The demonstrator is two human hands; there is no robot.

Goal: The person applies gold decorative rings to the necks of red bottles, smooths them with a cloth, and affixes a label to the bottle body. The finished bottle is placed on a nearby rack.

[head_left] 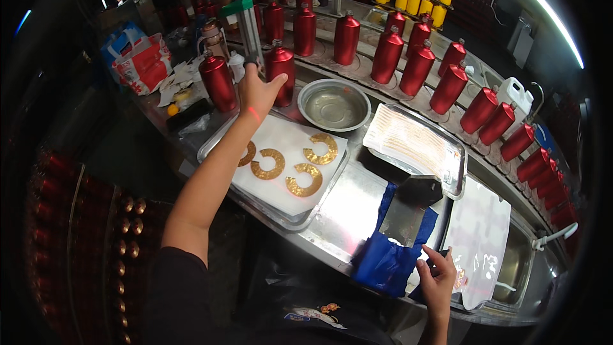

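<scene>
My left hand (258,92) is stretched forward beside a red bottle (281,67). Its thumb lies across the bottle's front and its fingers point up along the left side, spread apart; whether the hand touches the bottle is not clear. My right hand (438,278) is low on the right, nearest a blue cloth (389,265), its thumb and forefinger curved and apart with nothing seen between them. On the cloth rests a grey metal block or plate (408,214). Gold C-shaped pieces (303,180) lie on white paper (287,201) in a metal tray (281,220).
Another red bottle (218,83) stands left of my hand. A metal bowl (334,105) sits behind the tray. Right of it is a second tray (454,182) with a pale ribbed sheet. Several red bottles (417,70) line the rear track. A sink (516,268) is at the right.
</scene>
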